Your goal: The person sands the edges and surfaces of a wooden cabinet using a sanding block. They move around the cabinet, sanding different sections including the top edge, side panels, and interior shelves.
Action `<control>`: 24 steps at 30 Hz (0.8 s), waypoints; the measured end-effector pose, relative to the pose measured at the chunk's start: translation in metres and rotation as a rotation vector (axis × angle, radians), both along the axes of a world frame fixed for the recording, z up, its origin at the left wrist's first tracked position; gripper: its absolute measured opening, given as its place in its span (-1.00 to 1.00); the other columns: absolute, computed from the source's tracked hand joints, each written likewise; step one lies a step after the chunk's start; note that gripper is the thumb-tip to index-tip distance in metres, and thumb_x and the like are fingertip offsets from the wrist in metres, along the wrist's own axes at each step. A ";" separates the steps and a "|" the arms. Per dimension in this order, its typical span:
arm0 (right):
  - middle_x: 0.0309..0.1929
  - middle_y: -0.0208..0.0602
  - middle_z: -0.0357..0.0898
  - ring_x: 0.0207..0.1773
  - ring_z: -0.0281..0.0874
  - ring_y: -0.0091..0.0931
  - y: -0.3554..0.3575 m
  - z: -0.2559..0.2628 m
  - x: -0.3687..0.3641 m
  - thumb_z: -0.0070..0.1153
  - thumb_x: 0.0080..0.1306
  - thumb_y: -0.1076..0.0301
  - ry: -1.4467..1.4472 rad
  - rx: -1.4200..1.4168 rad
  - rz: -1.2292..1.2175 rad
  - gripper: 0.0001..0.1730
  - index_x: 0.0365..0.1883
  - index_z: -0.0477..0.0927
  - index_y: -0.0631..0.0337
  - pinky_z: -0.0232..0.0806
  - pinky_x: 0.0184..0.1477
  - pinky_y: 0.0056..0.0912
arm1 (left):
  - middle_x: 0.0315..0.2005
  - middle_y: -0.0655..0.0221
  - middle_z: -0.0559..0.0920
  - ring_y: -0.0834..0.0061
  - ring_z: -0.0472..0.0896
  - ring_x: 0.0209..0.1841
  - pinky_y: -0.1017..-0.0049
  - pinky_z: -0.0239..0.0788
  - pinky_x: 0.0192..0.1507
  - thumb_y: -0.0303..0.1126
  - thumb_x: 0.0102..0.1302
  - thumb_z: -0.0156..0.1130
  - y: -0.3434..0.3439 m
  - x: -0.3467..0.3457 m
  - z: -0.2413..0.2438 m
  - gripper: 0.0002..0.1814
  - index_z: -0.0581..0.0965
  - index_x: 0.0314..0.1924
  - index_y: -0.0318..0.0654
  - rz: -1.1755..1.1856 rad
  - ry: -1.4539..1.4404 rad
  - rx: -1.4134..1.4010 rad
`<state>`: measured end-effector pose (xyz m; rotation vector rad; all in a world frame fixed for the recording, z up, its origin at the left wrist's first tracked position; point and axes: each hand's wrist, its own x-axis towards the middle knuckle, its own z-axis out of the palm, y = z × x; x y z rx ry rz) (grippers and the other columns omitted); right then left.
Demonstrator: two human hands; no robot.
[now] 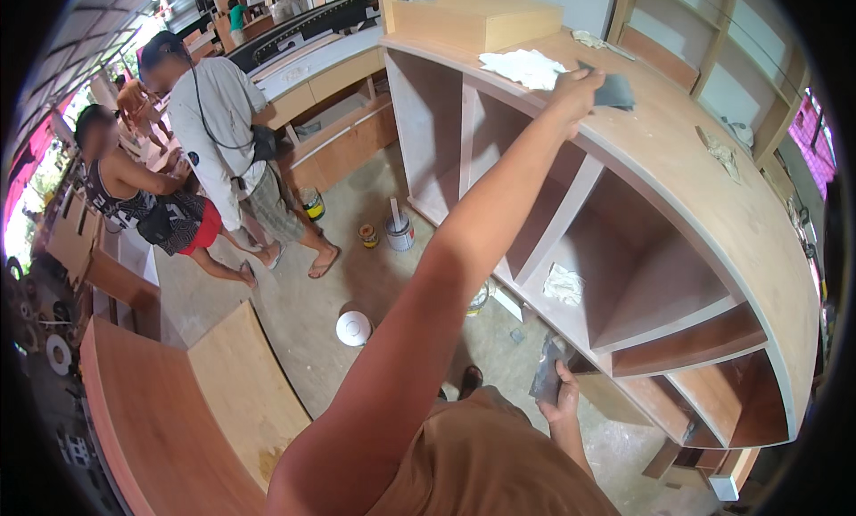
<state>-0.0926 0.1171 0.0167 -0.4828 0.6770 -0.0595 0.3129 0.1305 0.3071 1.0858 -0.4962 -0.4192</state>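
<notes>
My left hand reaches over the front edge of a large wooden cabinet that has open compartments. It grips a dark grey piece of sandpaper at the cabinet top. Close beside those fingers lies a crumpled white cloth. Lower down, by the cabinet's base, my right hand holds a dark grey flat sheet, whose exact material I cannot tell. Another crumpled white rag rests inside a lower compartment.
Paint cans and a white round lid stand on the concrete floor. A curved plywood piece is at the lower left. Two people stand near a drawer unit. More rags lie on the cabinet top.
</notes>
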 end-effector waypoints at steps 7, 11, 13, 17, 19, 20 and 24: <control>-0.17 -0.44 0.75 -0.18 0.69 -0.47 0.007 -0.005 0.059 0.29 0.42 0.18 -0.038 -0.040 -0.002 -0.72 0.02 0.66 0.06 0.51 -0.16 -0.36 | 0.05 0.28 0.67 0.36 0.65 0.05 0.28 0.48 0.08 -0.01 0.60 0.13 0.059 -0.039 -0.085 -0.53 0.48 0.27 -0.19 0.157 0.032 -0.259; -0.07 -0.35 0.73 -0.11 0.70 -0.42 0.003 -0.009 0.115 0.21 0.49 0.17 -0.187 -0.038 0.017 -0.66 0.12 0.60 0.14 0.53 -0.08 -0.31 | 0.11 -0.03 0.61 0.06 0.71 0.07 0.11 0.61 0.08 0.00 0.62 0.07 0.171 -0.094 -0.200 -0.46 0.42 0.30 -0.31 -0.017 0.718 -0.394; -0.01 -0.29 0.71 -0.05 0.69 -0.39 0.004 -0.002 0.148 0.19 0.51 0.19 -0.258 -0.076 0.031 -0.64 0.17 0.56 0.16 0.54 0.00 -0.27 | 0.09 -0.01 0.62 0.13 0.72 0.03 0.15 0.60 0.09 0.02 0.63 0.03 0.218 -0.122 -0.251 -0.43 0.40 0.33 -0.32 -0.043 0.797 -0.378; 0.05 -0.27 0.67 0.09 0.63 -0.37 0.021 0.026 0.213 0.13 0.55 0.24 -0.420 -0.226 0.047 -0.64 0.22 0.50 0.19 0.46 0.17 -0.21 | -0.02 0.14 0.67 0.30 0.74 -0.17 0.33 0.61 -0.17 -0.03 0.61 0.09 0.266 -0.159 -0.257 -0.45 0.44 0.28 -0.40 0.144 0.717 -0.396; 0.06 -0.30 0.65 0.13 0.60 -0.42 0.047 0.038 0.247 0.12 0.56 0.25 -0.458 -0.407 -0.097 -0.65 0.22 0.50 0.20 0.41 0.21 -0.24 | -0.10 0.20 0.70 0.36 0.74 -0.27 0.38 0.59 -0.29 -0.14 0.57 0.19 0.268 -0.150 -0.252 -0.54 0.50 0.19 -0.41 0.243 0.635 -0.352; 0.07 -0.32 0.64 0.15 0.58 -0.44 0.061 0.041 0.263 0.12 0.57 0.25 -0.477 -0.500 -0.173 -0.65 0.22 0.49 0.20 0.39 0.23 -0.26 | -0.15 0.22 0.71 0.39 0.73 -0.32 0.41 0.57 -0.34 -0.20 0.53 0.24 0.261 -0.144 -0.244 -0.60 0.54 0.14 -0.40 0.316 0.580 -0.278; 0.11 -0.24 0.60 0.16 0.52 -0.47 0.118 0.074 0.306 0.09 0.59 0.24 -0.605 -0.829 -0.316 -0.58 0.27 0.45 0.33 0.34 0.25 -0.31 | -0.36 0.27 0.72 0.48 0.69 -0.46 0.48 0.51 -0.45 -0.41 0.40 0.40 0.250 -0.101 -0.232 -0.79 0.64 -0.10 -0.40 0.437 0.531 -0.363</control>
